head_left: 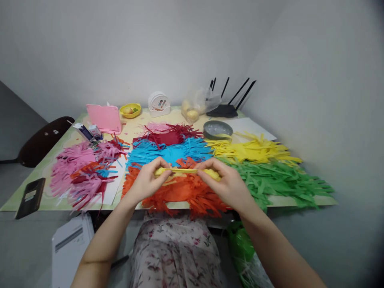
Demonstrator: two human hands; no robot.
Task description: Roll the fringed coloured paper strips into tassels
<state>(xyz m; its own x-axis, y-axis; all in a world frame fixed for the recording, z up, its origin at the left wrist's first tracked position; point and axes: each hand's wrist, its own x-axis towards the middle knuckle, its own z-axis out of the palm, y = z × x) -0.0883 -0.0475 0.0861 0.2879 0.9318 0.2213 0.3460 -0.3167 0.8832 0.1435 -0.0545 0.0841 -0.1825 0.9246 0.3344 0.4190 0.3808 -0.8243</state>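
Observation:
Between my two hands a yellow strip [183,171], apparently felt or cloth, is stretched level. My left hand [151,178] pinches its left end, and my right hand [223,182] grips the other end, with a bunched yellow part showing under the fingers. Just below lies a pile of orange fringed pieces [177,192]. Behind it are blue fringed pieces [174,154] and dark red ones [171,138]. To the right spread yellow fringed pieces [255,152] and green fringed pieces [279,178]. Pink fringed pieces [75,160], mixed with red, orange and blue, lie on the left.
A grey bowl [218,129] stands behind the piles, near a black router [222,111] and a plastic bag of round yellow things [192,114]. At the back left are a pink tablet case [103,118] and a yellow dish [130,111]. A phone [31,196] rests at the left edge.

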